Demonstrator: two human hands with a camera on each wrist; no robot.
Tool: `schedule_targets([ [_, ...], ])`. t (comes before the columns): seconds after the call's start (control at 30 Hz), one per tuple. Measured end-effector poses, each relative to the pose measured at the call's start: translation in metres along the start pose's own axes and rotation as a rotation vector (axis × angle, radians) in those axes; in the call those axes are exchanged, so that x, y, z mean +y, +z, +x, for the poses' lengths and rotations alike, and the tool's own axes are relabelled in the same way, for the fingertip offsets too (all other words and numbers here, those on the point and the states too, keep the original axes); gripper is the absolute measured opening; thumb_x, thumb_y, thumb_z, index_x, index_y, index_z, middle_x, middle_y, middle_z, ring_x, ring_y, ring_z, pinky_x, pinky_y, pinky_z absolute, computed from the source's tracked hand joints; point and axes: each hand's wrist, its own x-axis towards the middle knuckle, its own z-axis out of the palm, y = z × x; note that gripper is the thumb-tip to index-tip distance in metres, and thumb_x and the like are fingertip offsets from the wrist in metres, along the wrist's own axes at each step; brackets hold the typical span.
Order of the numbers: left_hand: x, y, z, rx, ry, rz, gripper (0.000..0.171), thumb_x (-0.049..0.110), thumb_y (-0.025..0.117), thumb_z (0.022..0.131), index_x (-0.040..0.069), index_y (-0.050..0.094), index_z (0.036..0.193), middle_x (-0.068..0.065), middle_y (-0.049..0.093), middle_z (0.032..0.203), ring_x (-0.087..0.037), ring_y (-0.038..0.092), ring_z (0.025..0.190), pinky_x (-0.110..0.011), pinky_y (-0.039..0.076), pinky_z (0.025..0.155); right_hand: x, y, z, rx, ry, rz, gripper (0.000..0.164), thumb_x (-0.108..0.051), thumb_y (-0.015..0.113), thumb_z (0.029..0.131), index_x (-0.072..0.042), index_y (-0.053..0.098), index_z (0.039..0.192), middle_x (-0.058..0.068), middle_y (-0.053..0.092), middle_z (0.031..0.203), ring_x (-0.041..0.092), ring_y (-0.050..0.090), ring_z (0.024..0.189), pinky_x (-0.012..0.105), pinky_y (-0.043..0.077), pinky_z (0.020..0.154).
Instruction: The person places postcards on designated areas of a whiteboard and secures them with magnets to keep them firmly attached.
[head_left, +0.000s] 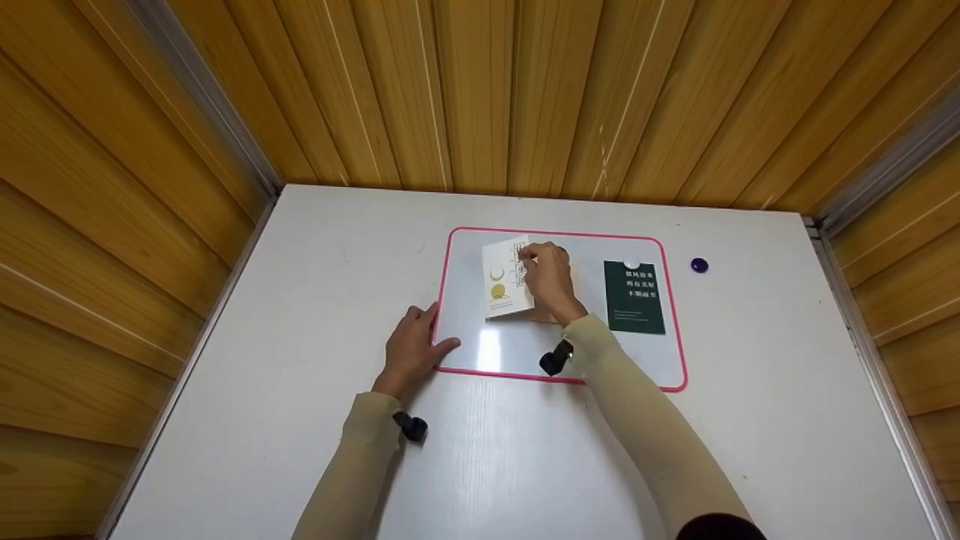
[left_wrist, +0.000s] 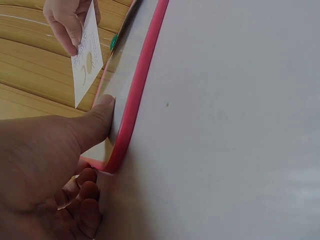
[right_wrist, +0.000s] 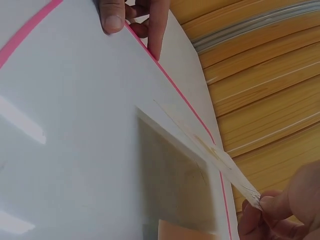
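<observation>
A small whiteboard with a pink rim (head_left: 465,322) lies on the white table. My left hand (head_left: 411,343) grips its left side, the thumb (left_wrist: 97,120) on the board's face and the fingers curled at the outer edge. Above the board, my right hand (head_left: 551,279) pinches a white card (head_left: 501,285) printed with a crescent, a gold disc and dark characters. The card is tilted, raised off the surface, and casts a shadow on the board. Beneath it a brown-orange piece (right_wrist: 185,231) shows in part; the rest is hidden.
A dark green card (head_left: 636,304) with white characters lies on the board's right part, a round white piece (head_left: 632,264) at its top edge. Right of the board sits a round purple piece (head_left: 699,265) on the table (head_left: 765,360). Wood-look panels (head_left: 480,97) enclose the table.
</observation>
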Motion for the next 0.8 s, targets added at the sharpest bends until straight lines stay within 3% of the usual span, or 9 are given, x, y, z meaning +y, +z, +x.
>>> schedule_targets([
  [0.63, 0.000, 0.001, 0.001, 0.005, -0.013, 0.000, 0.084, 0.042, 0.082, 0.087, 0.004, 0.047, 0.153, -0.012, 0.056, 0.112, -0.023, 0.049, 0.089, -0.039, 0.047, 0.084, -0.011, 0.024, 0.007, -0.034, 0.043, 0.017, 0.025, 0.001, 0.059, 0.100, 0.002, 0.074, 0.120, 0.018, 0.068, 0.120, 0.030, 0.061, 0.120, 0.043, 0.046, 0.103],
  [0.8, 0.001, 0.002, 0.001, 0.002, -0.013, -0.002, 0.084, 0.041, 0.083, 0.087, 0.004, 0.046, 0.154, -0.012, 0.056, 0.111, -0.023, 0.049, 0.089, -0.039, 0.046, 0.083, -0.009, 0.028, 0.010, -0.037, 0.049, 0.000, 0.024, 0.004, 0.059, 0.098, 0.003, 0.075, 0.115, 0.018, 0.068, 0.119, 0.030, 0.061, 0.120, 0.043, 0.045, 0.104],
])
